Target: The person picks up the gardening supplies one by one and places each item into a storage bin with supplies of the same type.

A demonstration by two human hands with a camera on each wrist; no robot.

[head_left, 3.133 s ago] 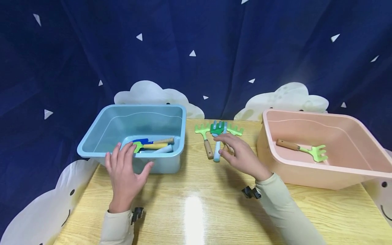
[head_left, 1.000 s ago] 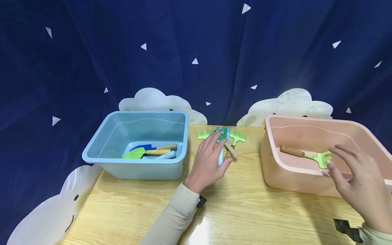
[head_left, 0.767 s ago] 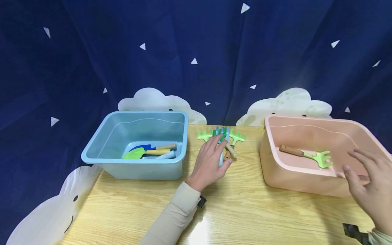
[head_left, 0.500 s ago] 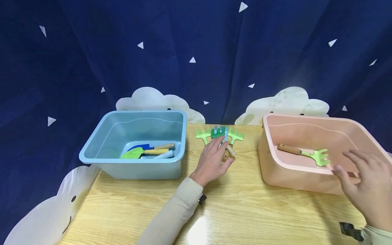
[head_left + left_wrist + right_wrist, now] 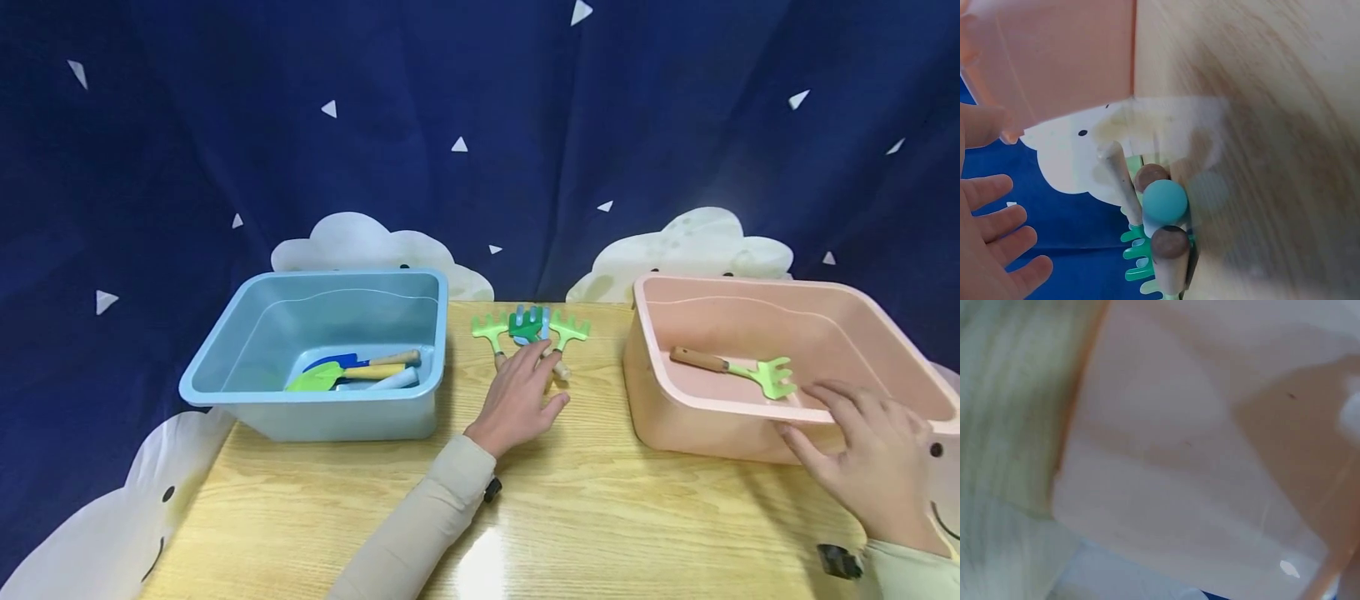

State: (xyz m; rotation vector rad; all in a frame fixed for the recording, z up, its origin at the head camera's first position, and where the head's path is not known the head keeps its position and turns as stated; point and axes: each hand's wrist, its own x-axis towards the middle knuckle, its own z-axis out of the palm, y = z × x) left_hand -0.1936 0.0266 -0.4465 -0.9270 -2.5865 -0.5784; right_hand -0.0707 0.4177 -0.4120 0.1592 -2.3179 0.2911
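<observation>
My left hand [image 5: 517,400] hovers over a small pile of toy garden rakes, fingers spread and loosely bent. In the left wrist view its fingers [image 5: 1007,222] are apart from the rake handles. Two light green rakes [image 5: 491,327] flank a dark green rake [image 5: 528,325], which overlaps a light blue rake [image 5: 546,315]. The blue handle end [image 5: 1165,203] and a pale wooden handle [image 5: 1119,181] show from the left wrist. My right hand [image 5: 873,462] rests at the front rim of the pink tub [image 5: 697,429], thumb outside. Inside lies a light green rake [image 5: 772,379] with a brown handle.
A blue tub [image 5: 337,417] stands at the left, holding a light green shovel [image 5: 317,377] with a yellow handle, a blue trowel [image 5: 337,361] and a light blue handle [image 5: 397,380]. A dark blue cloth [image 5: 405,117] hangs behind the wooden table [image 5: 615,533].
My left hand has gone from the blue tub to the rakes, my right hand from the rakes to the pink tub. Lately the right hand has come onto the rim.
</observation>
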